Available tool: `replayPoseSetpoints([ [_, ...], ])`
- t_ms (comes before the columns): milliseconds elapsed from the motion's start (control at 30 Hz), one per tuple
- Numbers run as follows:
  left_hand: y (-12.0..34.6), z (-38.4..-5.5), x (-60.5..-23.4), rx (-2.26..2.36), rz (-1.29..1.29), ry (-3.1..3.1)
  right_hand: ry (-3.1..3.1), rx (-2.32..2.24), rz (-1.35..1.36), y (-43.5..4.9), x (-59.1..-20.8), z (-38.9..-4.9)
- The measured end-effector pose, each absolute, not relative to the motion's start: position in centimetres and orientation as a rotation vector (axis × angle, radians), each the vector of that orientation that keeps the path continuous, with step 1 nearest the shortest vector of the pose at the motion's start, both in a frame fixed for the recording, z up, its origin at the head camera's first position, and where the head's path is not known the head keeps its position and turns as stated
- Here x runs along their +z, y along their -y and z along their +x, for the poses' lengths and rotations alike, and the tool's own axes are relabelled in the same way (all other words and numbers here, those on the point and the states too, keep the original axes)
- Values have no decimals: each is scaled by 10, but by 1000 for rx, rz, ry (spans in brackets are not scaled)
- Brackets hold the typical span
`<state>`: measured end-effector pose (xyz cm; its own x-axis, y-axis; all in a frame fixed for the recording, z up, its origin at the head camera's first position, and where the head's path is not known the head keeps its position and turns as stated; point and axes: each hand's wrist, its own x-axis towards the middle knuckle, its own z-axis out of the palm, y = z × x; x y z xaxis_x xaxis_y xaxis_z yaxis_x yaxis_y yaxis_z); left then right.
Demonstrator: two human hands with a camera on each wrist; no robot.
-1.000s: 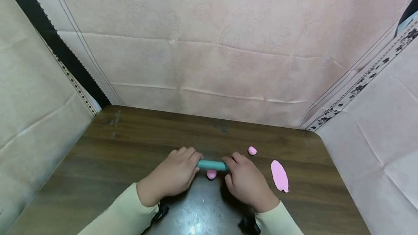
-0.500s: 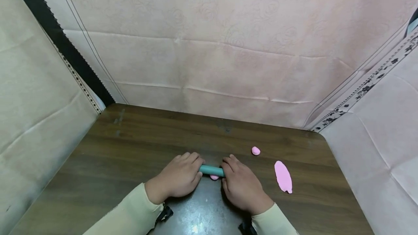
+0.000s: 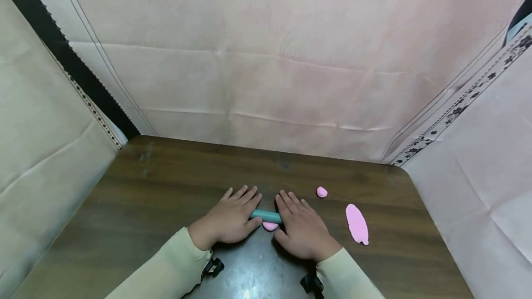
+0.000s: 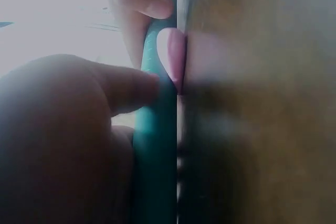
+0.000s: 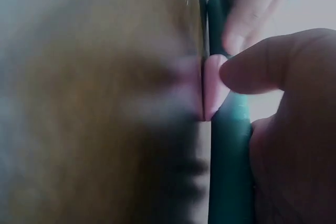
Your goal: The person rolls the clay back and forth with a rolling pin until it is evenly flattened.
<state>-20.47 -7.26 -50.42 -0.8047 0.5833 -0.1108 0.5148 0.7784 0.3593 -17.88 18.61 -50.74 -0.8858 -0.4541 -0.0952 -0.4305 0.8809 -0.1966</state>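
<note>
A teal rolling pin lies crosswise on the table, over a lump of pink modelling clay that bulges out on its near side. My left hand rests flat over the pin's left part, fingers straight and spread, thumb along it. Over the right part lies my right hand, its fingers straight and pointing away. In the left wrist view the pin presses against the clay. The right wrist view has the clay squeezed between pin and tabletop, with the thumb close beside it.
To the right of my right hand lies a flattened pink oval of clay. A small pink ball sits farther back. The brown wooden table ends at pale cloth hangings behind and on both sides.
Both hands have gone from curled around the pin's ends to lying flat on it with fingers straightened. They are slightly closer together, and the pin has shifted a little nearer.
</note>
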Motion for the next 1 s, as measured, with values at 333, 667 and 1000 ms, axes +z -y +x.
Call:
replayPoseSetpoints([
  [333, 71, -207, -506, 542, 810, -2773, -2876, -285, -687, -189, -511, -191],
  [667, 72, -198, -504, 499, 837, -2744, -2882, -242, -728, -190, -511, -181],
  [1000, 78, -180, -507, 437, 912, -2719, -2891, -223, -781, -191, -509, -156],
])
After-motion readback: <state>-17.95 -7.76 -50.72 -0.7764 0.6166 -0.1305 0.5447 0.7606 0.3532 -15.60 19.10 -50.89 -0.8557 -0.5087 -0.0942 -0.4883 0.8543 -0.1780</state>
